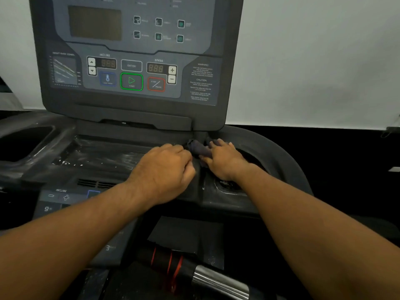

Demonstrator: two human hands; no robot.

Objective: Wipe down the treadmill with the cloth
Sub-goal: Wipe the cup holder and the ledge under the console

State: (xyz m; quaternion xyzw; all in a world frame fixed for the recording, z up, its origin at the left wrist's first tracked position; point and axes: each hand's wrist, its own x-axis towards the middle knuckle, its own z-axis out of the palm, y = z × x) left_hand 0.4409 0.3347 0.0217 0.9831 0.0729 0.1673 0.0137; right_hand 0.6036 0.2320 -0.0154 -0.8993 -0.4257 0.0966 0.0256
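A dark grey treadmill console (134,68) with buttons and dark displays rises in front of me, above a dusty flat tray (104,152). A small dark cloth (198,148) lies bunched on the ridge between the tray and the right cup holder. My left hand (164,169) has its fingers curled and grips the cloth's near left part. My right hand (223,159) lies on the cloth's right side, fingers bent over it and pinching it. Most of the cloth is hidden under the two hands.
A round cup holder (244,169) sits under my right wrist, another recess (26,141) at the far left. A lower panel with incline keys (60,197) is near my left forearm. A handlebar with red rings and chrome (194,271) crosses below. A white wall (313,61) stands behind.
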